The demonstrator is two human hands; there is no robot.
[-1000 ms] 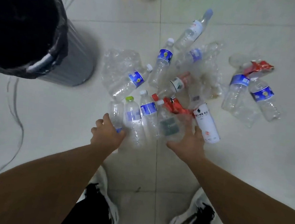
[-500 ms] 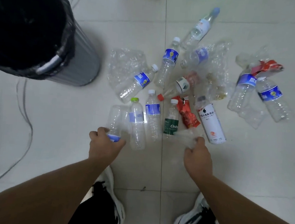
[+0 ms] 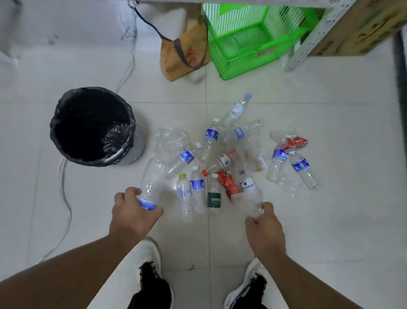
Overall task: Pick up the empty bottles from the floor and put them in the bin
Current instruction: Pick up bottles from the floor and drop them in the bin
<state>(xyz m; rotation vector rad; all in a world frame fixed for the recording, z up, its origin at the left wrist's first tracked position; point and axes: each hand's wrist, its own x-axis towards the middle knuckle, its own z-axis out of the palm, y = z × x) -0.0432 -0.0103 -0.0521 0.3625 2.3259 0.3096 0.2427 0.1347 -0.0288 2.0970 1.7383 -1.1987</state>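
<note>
While the left hand (image 3: 133,213) grips a clear bottle (image 3: 152,183) and the right hand (image 3: 266,228) clutches crumpled plastic (image 3: 250,202), the bin (image 3: 92,126) at centre left looks empty and many bottles (image 3: 221,163) remain.

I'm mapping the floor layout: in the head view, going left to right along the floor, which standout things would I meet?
Bin → clear bottle in the left hand → green-capped bottle → green-labelled bottle → right hand → rightmost blue-labelled bottle.

Tiled floor (image 3: 314,224): scattered bottles (image 3: 197,193), bin (image 3: 95,126).
</note>
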